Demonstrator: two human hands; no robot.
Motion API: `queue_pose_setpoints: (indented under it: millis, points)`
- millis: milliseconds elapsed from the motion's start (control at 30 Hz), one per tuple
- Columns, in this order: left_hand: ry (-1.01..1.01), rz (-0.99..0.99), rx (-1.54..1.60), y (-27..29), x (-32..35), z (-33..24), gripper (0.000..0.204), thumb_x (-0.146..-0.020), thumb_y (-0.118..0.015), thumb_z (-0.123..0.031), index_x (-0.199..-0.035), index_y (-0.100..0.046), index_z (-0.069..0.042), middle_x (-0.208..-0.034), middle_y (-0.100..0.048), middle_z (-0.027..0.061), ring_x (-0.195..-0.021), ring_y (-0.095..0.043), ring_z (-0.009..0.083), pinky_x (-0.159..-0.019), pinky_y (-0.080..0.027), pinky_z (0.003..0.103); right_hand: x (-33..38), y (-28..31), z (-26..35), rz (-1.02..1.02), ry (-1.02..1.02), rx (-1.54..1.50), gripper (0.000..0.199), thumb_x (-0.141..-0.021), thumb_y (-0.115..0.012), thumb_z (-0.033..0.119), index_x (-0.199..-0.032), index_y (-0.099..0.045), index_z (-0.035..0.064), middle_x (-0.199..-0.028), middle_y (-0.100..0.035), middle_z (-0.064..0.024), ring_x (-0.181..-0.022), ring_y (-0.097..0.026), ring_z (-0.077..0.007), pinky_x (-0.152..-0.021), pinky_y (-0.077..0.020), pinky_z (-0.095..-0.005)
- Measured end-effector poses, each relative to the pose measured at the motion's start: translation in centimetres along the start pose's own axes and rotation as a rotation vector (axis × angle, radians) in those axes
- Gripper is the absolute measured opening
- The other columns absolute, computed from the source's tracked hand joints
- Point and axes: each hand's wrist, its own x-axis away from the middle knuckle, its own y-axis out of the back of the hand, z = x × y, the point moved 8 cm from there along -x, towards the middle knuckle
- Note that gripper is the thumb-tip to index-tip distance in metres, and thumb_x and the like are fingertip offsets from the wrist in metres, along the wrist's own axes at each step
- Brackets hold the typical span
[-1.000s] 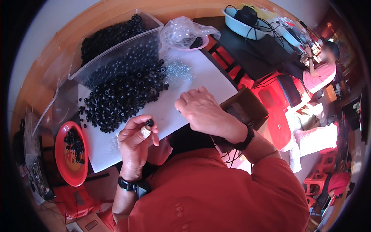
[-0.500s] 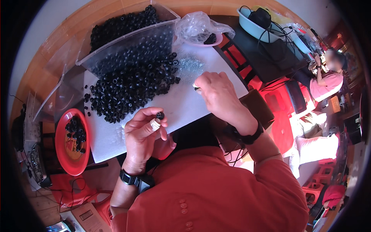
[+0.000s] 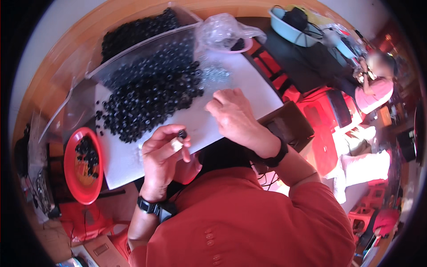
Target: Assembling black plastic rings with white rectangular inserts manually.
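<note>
Pinching one small black piece (image 3: 182, 133) between thumb and forefinger, the left hand (image 3: 159, 155) stayed near the body. The right hand (image 3: 233, 116), curled, had come closer to it, apparently bringing the work toward that piece; what its fingers held, I could not tell. Beyond lay the black pile (image 3: 151, 100).

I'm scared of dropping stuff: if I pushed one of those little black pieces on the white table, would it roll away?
Maybe: the little black pieces look round, so one on its side could roll. It's probably light, being so small beside the left hand holding one. It might slide too, as the white tabletop looks smooth.
</note>
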Motion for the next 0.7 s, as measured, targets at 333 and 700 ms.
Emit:
queue_pose_setpoints:
  millis: [333,700]
  points:
    - [-0.052,-0.028,-0.059,0.4,0.5,-0.2,0.027,-0.085,-0.069,-0.006,-0.110,-0.061,0.003,-0.088,-0.064,0.0132,-0.073,-0.063,0.0212,-0.053,-0.053,0.031,1.8,0.4,-0.6,0.073,-0.053,0.059,0.012,-0.075,-0.061,0.012,-0.085,-0.061,0.0057,-0.088,-0.056,-0.0077,-0.088,-0.057,-0.0251,-0.077,-0.0389,-0.0390]
    - [-0.057,-0.025,-0.123,-0.2,0.0,-0.1,0.023,-0.087,-0.069,-0.007,-0.107,-0.063,0.004,-0.087,-0.065,0.0116,-0.074,-0.063,0.0187,-0.053,-0.053,0.028,2.2,0.6,-1.1,0.004,-0.116,0.133,0.014,-0.076,-0.060,0.013,-0.086,-0.061,0.0047,-0.085,-0.059,-0.0082,-0.087,-0.055,-0.0255,-0.076,-0.0360,-0.0394]
